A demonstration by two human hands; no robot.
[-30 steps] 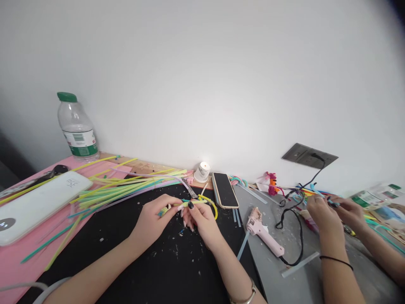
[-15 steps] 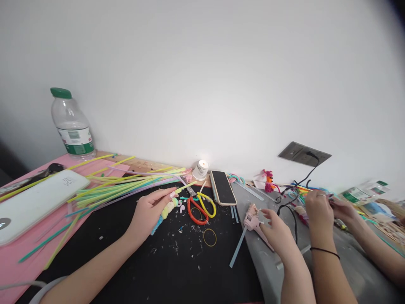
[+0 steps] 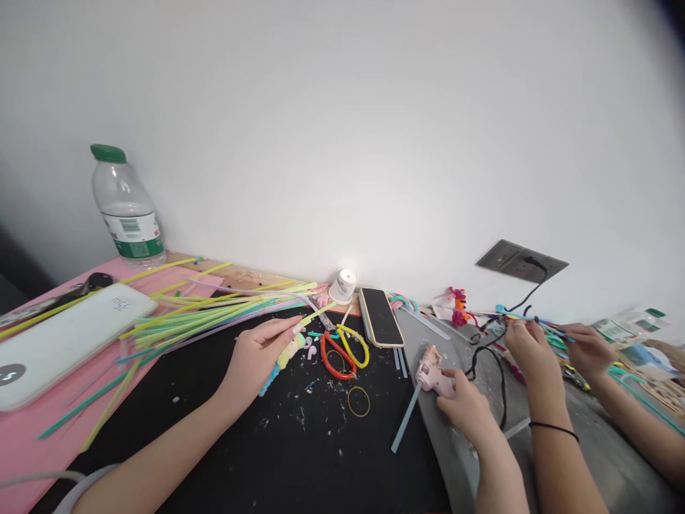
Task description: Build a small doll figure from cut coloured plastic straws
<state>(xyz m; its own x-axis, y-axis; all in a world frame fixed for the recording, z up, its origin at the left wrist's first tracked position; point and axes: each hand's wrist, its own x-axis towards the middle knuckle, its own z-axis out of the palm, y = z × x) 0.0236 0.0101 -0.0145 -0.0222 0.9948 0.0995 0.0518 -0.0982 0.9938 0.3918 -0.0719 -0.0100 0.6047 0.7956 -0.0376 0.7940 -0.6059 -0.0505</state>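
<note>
Holding a pastel straw twist (image 3: 287,353) above the black mat (image 3: 240,442), left hand (image 3: 255,355) closed around it. Right hand (image 3: 464,408) wrapped on the pink glue gun (image 3: 429,373), which rests on the grey board (image 3: 449,460).

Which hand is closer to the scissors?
Left. The left hand, holding a straw piece, sits just left of the scissors; the right hand is farther right, grasping the pink glue gun.

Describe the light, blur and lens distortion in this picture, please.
Head view: soft even light with faint shadows; the candle flame is blown out white; the wide lens bends the table and darkens the top right corner; the left hand is sharp, the co-worker's hands slightly blurred.
</note>
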